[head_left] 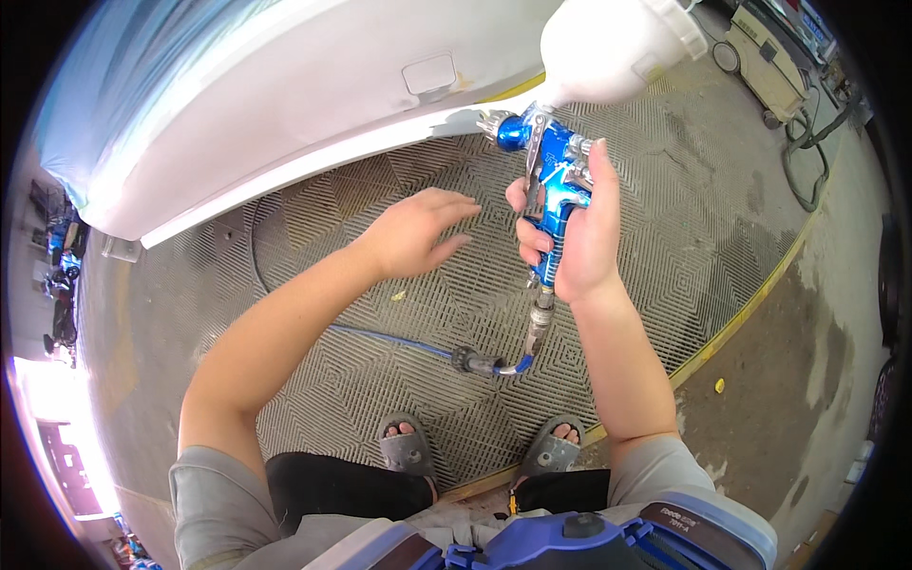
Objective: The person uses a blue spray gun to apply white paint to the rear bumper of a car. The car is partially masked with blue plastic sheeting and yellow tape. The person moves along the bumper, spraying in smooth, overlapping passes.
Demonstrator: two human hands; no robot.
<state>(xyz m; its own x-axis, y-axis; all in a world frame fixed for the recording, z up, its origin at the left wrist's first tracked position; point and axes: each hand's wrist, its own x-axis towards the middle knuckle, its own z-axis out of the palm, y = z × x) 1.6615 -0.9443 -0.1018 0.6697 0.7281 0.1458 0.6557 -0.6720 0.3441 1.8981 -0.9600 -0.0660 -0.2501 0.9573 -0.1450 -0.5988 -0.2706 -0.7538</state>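
Note:
In my right hand [591, 228] is a blue spray gun [560, 176], gripped round its handle with the fingers at the trigger. A large white paint cup [613, 47] sits on top of it, and its nozzle points left toward a white car body panel [313, 95]. From the bottom of the handle a blue air hose [399, 340] runs down through metal fittings and off to the left. My left hand [415, 233] hovers to the left of the gun, holding nothing, its fingers stretched out and the thumb apart.
Ridged grating [456, 408] covers the floor, edged by a yellow strip [731, 347]. A beige wheeled machine [765, 66] with a dark hose stands at the far right. Blue-tinted sheeting [95, 114] hangs over the car at the left. A small yellow cap [719, 386] lies on the floor.

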